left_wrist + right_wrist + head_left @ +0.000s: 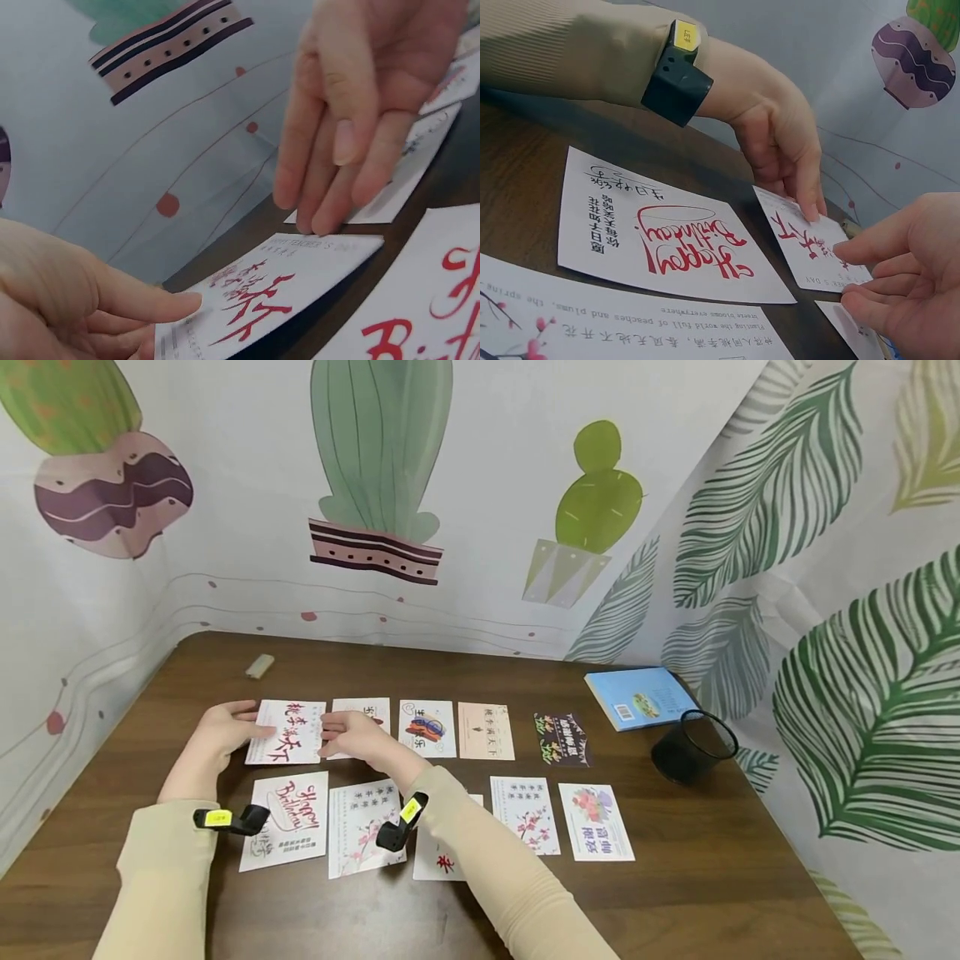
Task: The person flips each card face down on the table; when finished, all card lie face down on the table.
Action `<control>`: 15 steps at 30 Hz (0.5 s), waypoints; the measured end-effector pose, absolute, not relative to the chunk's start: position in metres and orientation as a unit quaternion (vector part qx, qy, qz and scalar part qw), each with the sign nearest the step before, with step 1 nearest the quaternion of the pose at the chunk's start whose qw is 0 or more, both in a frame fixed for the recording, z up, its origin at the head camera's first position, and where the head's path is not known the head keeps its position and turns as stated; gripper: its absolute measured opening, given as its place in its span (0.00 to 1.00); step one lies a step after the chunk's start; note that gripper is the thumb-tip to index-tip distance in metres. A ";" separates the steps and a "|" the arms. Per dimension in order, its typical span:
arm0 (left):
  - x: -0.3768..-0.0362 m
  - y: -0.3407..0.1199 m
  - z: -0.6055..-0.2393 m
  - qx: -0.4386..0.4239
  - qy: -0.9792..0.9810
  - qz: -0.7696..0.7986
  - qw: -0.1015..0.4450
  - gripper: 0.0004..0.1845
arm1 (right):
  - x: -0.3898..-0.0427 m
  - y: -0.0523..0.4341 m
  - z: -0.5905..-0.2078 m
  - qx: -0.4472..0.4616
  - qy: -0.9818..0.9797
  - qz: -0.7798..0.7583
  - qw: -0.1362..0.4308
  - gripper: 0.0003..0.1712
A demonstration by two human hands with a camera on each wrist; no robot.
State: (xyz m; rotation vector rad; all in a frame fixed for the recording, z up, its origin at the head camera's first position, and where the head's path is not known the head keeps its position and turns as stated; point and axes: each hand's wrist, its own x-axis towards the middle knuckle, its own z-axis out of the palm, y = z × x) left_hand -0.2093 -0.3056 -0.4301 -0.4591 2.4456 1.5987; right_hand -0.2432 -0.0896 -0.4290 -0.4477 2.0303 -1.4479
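Note:
A white greeting card [294,733] with red brush lettering is at the left end of the back row. My left hand [217,739] pinches its left side, thumb on top and fingers underneath. At its opposite edge is my right hand [362,739], whose extended fingertips [324,219] come right up to the card. Behind the right hand, another white card [360,703] is partly covered. Just in front lies a white card with red "Happy Birthday" lettering [682,232]. Beside that is a plum-blossom card [360,827].
Rightward in the back row are a doodled card [427,731], a beige card [486,732] and a dark card [562,741]. My right forearm partly hides a front-row card [435,860]. A blue book [645,697] and black mesh cup [686,752] stand at right; a small pale block [259,666] lies back left.

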 end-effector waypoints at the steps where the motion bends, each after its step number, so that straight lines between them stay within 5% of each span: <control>1: -0.210 -0.308 -0.432 -0.150 0.822 0.541 0.095 0.42 | -0.243 -0.089 -0.429 -0.169 0.764 -0.545 0.299 0.35; 15: -0.211 -0.326 -0.440 -0.095 0.768 0.611 0.167 0.40 | -0.243 -0.087 -0.430 -0.171 0.760 -0.550 0.300 0.36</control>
